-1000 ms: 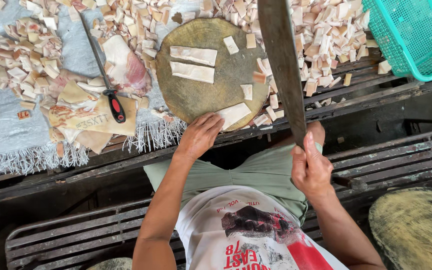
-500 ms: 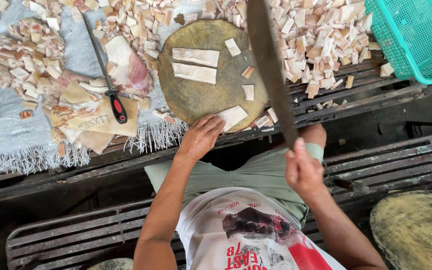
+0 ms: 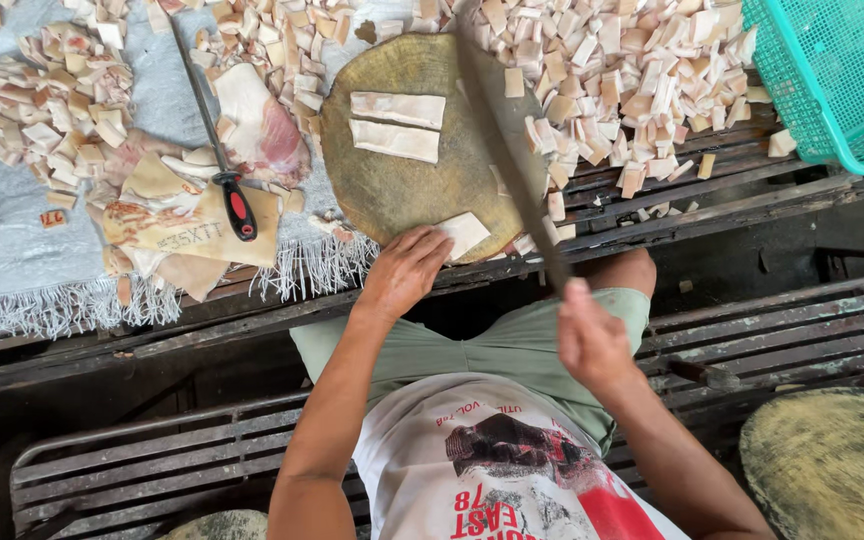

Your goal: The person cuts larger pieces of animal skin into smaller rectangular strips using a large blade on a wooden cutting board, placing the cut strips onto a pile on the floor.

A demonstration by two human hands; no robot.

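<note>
My left hand (image 3: 407, 270) rests at the near edge of a round wooden chopping board (image 3: 382, 200), fingertips on a pale flat piece of pork fat (image 3: 468, 233). My right hand (image 3: 590, 342) grips the handle of a long cleaver (image 3: 502, 150), whose blade reaches edge-on across the right side of the board. Two pale strips of fat (image 3: 396, 124) lie side by side on the far half of the board.
Heaps of cut fat cubes (image 3: 612, 70) lie right of the board, more cubes (image 3: 62, 100) at the left. A red-and-black-handled knife (image 3: 237, 205) lies on skin pieces over a grey fringed cloth (image 3: 12, 240). A teal basket (image 3: 842, 70) stands top right, another round board (image 3: 832, 460) bottom right.
My right hand has moved left and brought the cleaver over the right side of the board, its blade now edge-on. My left hand has stayed on the piece.
</note>
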